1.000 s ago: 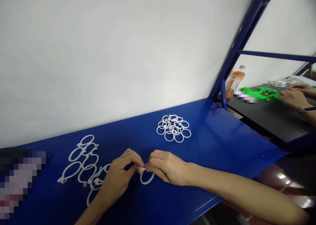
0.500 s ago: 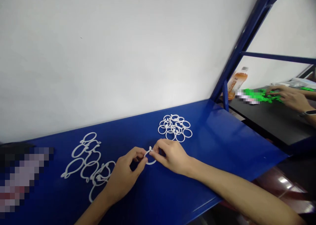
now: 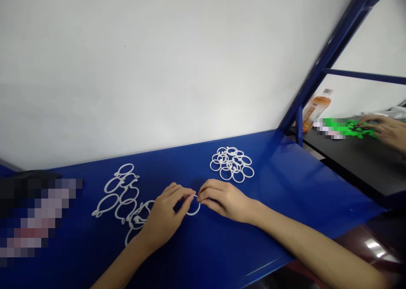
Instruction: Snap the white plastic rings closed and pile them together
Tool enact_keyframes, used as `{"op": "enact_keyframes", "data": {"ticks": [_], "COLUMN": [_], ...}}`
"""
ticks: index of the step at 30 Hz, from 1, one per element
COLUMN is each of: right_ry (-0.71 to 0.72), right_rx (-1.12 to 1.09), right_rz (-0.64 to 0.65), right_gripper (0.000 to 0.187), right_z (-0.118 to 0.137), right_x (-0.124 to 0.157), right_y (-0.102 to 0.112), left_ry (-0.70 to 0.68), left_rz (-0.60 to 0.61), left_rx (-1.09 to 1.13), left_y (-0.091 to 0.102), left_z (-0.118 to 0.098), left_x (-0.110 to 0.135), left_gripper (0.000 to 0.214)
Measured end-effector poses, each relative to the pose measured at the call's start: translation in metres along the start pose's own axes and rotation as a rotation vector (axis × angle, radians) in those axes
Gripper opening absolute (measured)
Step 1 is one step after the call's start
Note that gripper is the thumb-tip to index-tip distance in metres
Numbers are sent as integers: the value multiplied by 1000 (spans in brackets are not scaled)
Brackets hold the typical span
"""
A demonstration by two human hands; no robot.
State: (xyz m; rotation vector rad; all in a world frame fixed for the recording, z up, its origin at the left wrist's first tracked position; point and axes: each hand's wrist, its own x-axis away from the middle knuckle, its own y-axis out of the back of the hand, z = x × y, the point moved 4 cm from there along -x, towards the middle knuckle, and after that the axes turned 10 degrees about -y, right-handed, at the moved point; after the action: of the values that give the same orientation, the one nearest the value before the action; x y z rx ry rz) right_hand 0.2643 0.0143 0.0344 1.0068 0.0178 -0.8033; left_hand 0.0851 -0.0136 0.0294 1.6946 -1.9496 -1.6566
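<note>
Between my two hands, a thin white plastic ring [image 3: 194, 214] is held just above the blue table [image 3: 203, 255]. The fingertips of my left hand [image 3: 166, 215] pinch its left side. My right hand [image 3: 226, 201] grips it at the upper right with thumb and fingers closed. The small knob on the ring is hidden behind my fingers. Left of my left hand lies a loose spread of similar white rings [image 3: 97, 213], some with small loops at their ends; my forearm covers part of them. Beyond my right hand sits a tighter pile of white rings [image 3: 234, 165].
A white wall [image 3: 190, 69] rises behind the table. Blue frame posts [image 3: 323, 65] stand at the right. Past them, another person's hand [image 3: 388, 130] is over green pieces [image 3: 358, 130] on a black table [image 3: 349, 158], near a bottle [image 3: 315, 111]. A dark item [image 3: 28, 181] lies far left.
The view has shifted, so the table things appear farther right. My fingers have drawn closer together on the ring, and its knob is now covered.
</note>
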Motion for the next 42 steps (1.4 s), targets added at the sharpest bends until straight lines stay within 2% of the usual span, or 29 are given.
{"op": "enact_keyframes", "data": {"ticks": [3, 6, 10, 12, 15, 17, 20, 24, 29, 33, 36, 38, 42], "right_ry": [21, 32, -72, -189, -335, -382, -409, -425, -425, -394, -358, -333, -266], "right_rx": [13, 36, 120, 164, 253, 279, 310, 348, 353, 373, 398, 397, 368], "right_rz": [6, -21, -220, -351, -476, -510, -476, -395, -378, -400, -405, -414, -384], "right_gripper": [19, 20, 16, 12, 7, 6, 6, 7, 6, 6, 9, 10, 11], "right_z": [3, 1, -28, -54, -88, -102, -111, -113, -113, -106, -94, -82, -49], "right_x": [0, -2, -6, -6, -5, -5, -11, -22, -20, -13, -11, -11, -12], "right_y": [-1, 1, 23, 42, 65, 74, 76, 72, 72, 73, 72, 71, 60], "left_ry": [6, 83, 258, 331, 484, 504, 475, 459, 470, 460, 447, 430, 385], "left_rz": [23, 62, 11, 96, 265, 345, 391, 361, 325, 221, 121, 141, 274], "left_rx": [17, -23, -292, -523, -762, -831, -821, -740, -591, -471, -466, -502, -640], "left_y": [-1, 4, 37, 56, 77, 83, 82, 77, 77, 92, 106, 105, 82], "left_z": [1, 12, 51, 76, 110, 124, 132, 136, 138, 132, 130, 130, 130], "left_x": [1, 1, 2, 5, 16, 23, 30, 32, 28, 21, 20, 22, 24], "left_gripper": [19, 25, 45, 51, 55, 53, 46, 43, 39, 41, 42, 40, 34]}}
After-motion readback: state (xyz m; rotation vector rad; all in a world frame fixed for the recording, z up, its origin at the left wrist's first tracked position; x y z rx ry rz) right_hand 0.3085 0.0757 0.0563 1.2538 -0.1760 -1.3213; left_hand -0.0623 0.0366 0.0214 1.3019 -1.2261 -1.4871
